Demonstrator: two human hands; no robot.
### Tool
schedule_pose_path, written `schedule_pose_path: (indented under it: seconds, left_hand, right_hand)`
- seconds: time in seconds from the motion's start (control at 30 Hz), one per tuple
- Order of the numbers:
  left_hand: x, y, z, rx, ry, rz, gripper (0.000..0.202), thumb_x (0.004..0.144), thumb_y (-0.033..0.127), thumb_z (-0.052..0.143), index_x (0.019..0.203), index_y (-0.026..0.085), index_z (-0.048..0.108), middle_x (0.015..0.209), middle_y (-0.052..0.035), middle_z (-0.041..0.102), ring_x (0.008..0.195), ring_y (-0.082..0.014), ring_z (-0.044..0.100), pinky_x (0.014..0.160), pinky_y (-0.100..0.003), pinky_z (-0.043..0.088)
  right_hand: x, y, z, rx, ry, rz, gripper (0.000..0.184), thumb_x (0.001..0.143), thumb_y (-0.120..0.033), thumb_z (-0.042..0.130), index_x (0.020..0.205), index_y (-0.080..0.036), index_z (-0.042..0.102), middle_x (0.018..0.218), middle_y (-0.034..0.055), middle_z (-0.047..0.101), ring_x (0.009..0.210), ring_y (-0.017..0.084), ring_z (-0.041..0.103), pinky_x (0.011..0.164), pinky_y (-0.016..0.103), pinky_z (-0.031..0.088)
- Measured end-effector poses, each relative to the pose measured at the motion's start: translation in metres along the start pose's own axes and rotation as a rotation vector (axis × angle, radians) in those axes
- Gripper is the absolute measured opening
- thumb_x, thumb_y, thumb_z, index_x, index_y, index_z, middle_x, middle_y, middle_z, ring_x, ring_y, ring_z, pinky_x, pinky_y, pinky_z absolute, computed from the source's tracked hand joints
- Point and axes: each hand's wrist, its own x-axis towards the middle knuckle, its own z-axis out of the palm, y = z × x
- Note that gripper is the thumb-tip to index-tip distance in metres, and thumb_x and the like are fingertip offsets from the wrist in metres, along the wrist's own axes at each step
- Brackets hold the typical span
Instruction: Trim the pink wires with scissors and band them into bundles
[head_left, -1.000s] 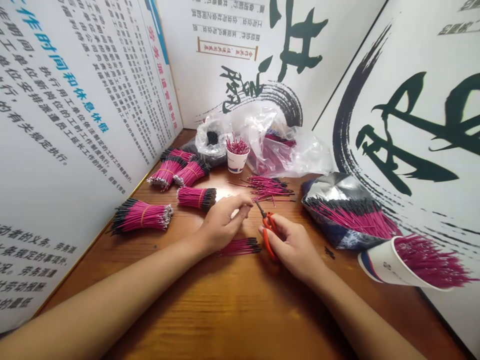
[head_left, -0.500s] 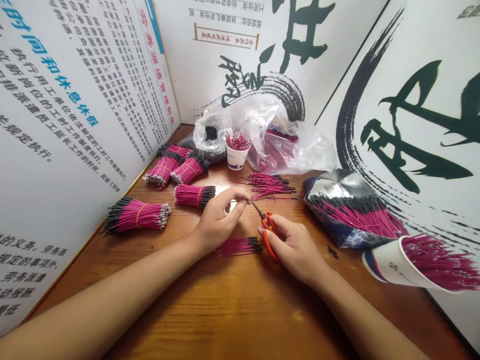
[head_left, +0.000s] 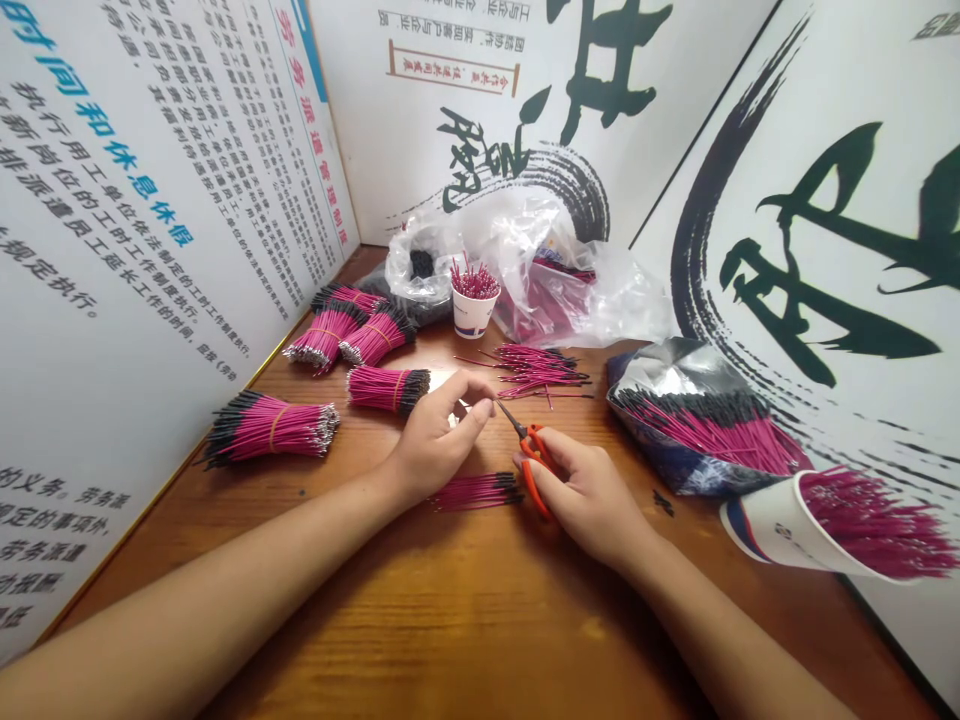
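Observation:
My left hand point(head_left: 440, 440) is pinched, thumb against fingers, over the middle of the table. A thin wire seems to run between its fingertips, mostly hidden by them. My right hand point(head_left: 589, 490) grips orange-handled scissors point(head_left: 532, 487), whose narrow dark blades point up and left to the left fingertips. Whether the blades touch the wire I cannot tell. Below the left hand lies a small row of pink wires point(head_left: 476, 492) with black ends toward the right. Beyond the scissors, a loose pile of similar wires point(head_left: 536, 372) is spread out.
Banded wire bundles point(head_left: 274, 428) lie at the left. A paper cup point(head_left: 472, 318) of wires stands at the back, near clear plastic bags point(head_left: 615, 300). On the right are an open bag of wires point(head_left: 705, 430) and a tilted cup point(head_left: 780, 525). Printed panels point(head_left: 480, 150) enclose the wooden table point(head_left: 450, 640).
Both hands and the scissors have shifted very slightly left, with the whole view moving a little as well. The left pinch and the right grip are unchanged.

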Motion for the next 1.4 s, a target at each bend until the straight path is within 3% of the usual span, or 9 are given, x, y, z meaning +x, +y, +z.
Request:
schedule_pose_path:
  seconds: [1.23,1.4]
  left_hand:
    - [0.0006,0.0013,-0.0013,0.004,-0.029,0.036,0.008,0.092,0.023,0.05,0.091,0.017,0.055,0.081,0.001,0.054,0.074,-0.0118,0.048,0.07,-0.026,0.038]
    - [-0.0009,-0.0009,-0.0016,0.001,-0.034,0.02,0.009,0.093,0.025,0.049,0.091,0.017,0.055,0.079,0.0018,0.052,0.071,-0.0113,0.047,0.068,-0.026,0.038]
  right_hand:
    - [0.0005,-0.0002,-0.0011,-0.006,-0.026,0.024,0.027,0.094,-0.034,0.048,0.072,-0.019,0.049,0.06,-0.0041,0.049,0.057,0.011,0.042,0.055,0.024,0.029]
    - [0.0002,-0.0003,-0.0023,-0.031,0.016,0.01,0.025,0.094,-0.033,0.049,0.073,-0.019,0.051,0.062,-0.004,0.048,0.058,0.011,0.042,0.056,0.025,0.029]
